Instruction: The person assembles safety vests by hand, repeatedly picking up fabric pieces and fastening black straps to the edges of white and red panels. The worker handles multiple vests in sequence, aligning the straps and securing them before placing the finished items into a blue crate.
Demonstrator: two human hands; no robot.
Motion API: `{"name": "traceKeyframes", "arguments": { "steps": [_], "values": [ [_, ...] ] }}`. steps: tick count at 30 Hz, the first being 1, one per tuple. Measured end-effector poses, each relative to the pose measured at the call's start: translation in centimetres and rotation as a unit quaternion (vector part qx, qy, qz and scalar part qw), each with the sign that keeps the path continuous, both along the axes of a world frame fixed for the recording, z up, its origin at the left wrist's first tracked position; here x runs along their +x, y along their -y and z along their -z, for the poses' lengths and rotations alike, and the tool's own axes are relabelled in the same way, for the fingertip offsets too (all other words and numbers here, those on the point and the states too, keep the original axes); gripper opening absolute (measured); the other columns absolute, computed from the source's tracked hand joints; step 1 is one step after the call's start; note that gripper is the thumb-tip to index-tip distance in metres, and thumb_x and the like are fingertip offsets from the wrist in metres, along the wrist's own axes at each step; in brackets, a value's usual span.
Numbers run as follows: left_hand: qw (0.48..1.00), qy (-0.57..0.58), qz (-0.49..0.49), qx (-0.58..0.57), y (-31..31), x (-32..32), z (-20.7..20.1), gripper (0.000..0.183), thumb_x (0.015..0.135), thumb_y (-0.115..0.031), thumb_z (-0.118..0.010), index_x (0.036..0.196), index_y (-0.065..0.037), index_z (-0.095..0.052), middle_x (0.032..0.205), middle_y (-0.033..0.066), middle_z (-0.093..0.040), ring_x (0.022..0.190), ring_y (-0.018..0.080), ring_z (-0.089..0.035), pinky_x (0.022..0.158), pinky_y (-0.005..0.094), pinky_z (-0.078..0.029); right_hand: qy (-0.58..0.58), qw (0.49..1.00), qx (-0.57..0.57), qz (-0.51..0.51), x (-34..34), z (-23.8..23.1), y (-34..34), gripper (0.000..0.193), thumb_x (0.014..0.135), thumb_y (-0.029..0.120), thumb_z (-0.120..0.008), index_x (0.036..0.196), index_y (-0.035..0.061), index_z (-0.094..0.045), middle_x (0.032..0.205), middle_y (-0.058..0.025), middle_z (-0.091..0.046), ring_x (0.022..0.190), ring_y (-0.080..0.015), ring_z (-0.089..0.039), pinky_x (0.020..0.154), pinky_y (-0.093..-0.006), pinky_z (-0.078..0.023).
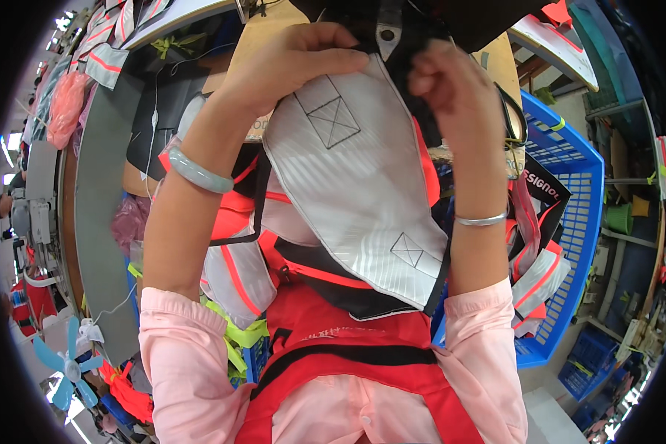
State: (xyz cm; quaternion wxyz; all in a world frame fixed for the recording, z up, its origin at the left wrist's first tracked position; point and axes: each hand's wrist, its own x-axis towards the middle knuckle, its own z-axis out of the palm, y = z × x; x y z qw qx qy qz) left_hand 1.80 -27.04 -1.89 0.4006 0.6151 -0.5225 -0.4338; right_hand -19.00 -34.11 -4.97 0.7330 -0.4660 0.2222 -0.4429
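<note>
A silvery-grey fabric panel [348, 170] with stitched crossed boxes and dark edging hangs at a slant in front of me. Its upper edge is pinched between the thumb and fingers of my left hand [318, 61]. Just to the right of that edge, my right hand [455, 89] is raised with curled fingers. Motion smears its fingertips, so whether they hold anything is unclear. Between my hands, a metal piece with a round hole [387, 33] shows against a dark shape. Red and black fabric [303, 263] lies under the panel, over my red apron [333, 325].
A blue plastic basket [596, 192] stands on the right, holding grey fabric pieces with red stripes [544, 274]. The wooden table [263, 37] lies ahead. At the left are a grey board [100, 200] and a small blue fan [70, 368].
</note>
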Motion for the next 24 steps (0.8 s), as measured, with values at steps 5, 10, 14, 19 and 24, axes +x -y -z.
{"name": "traceKeyframes", "arguments": {
  "steps": [5,10,14,19,24],
  "values": [
    [0.988,0.104,0.113,0.02,-1.6,-0.2,-0.8,0.028,0.086,-0.022,-0.067,0.104,-0.002,-0.06,0.08,-0.0029,-0.06,0.073,0.002,-0.054,0.064,0.0186,-0.043,-0.367,0.759,-0.496,0.208,-2.5,-2.5,-2.4,0.019,0.082,0.021,-0.066,0.073,0.0036,-0.064,0.069,-0.0062,-0.061,0.066,-0.0233,-0.057,0.064,-0.0329,-0.046],
    [0.936,0.099,0.32,0.106,-0.9,-4.3,-1.8,0.032,0.088,-0.026,-0.061,0.103,0.001,-0.054,0.072,-0.0022,-0.053,0.068,0.0044,-0.047,0.06,0.0227,-0.039,-0.359,0.612,-0.703,-0.04,1.4,-1.2,-11.7,0.013,0.074,0.01,-0.061,0.085,0.0043,-0.065,0.09,-0.0112,-0.062,0.082,-0.0273,-0.061,0.071,-0.0379,-0.047],
    [0.922,0.032,0.381,0.068,-2.4,-6.2,-0.4,0.033,0.092,-0.028,-0.056,0.105,0.002,-0.056,0.085,0.0046,-0.06,0.082,0.0097,-0.053,0.075,0.026,-0.044,-0.441,0.561,-0.699,-0.045,1.9,0.4,-12.5,0.013,0.074,0.01,-0.058,0.083,0.0036,-0.065,0.081,-0.0137,-0.063,0.076,-0.0304,-0.062,0.067,-0.039,-0.048],
    [0.99,-0.104,0.095,-0.025,-10.6,-4.8,5.2,0.03,0.091,-0.018,-0.057,0.113,0.002,-0.06,0.1,0.0109,-0.065,0.098,0.015,-0.058,0.085,0.0306,-0.046,-0.437,0.721,-0.523,-0.122,-1.6,-1.2,-8.7,0.015,0.076,0.019,-0.06,0.077,0.0037,-0.063,0.071,-0.0125,-0.064,0.069,-0.0317,-0.063,0.062,-0.0401,-0.048],
    [0.997,-0.037,0.045,0.041,-14.1,-6.3,6.4,0.022,0.089,-0.012,-0.059,0.106,0.002,-0.062,0.087,0.0057,-0.065,0.082,0.0109,-0.056,0.076,0.0277,-0.046,-0.402,0.8,-0.421,-0.148,-3.6,-1.8,-7.4,0.018,0.078,0.02,-0.065,0.085,0.0033,-0.064,0.068,-0.0145,-0.059,0.062,-0.0317,-0.059,0.053,-0.0385,-0.043]
  ]
}}
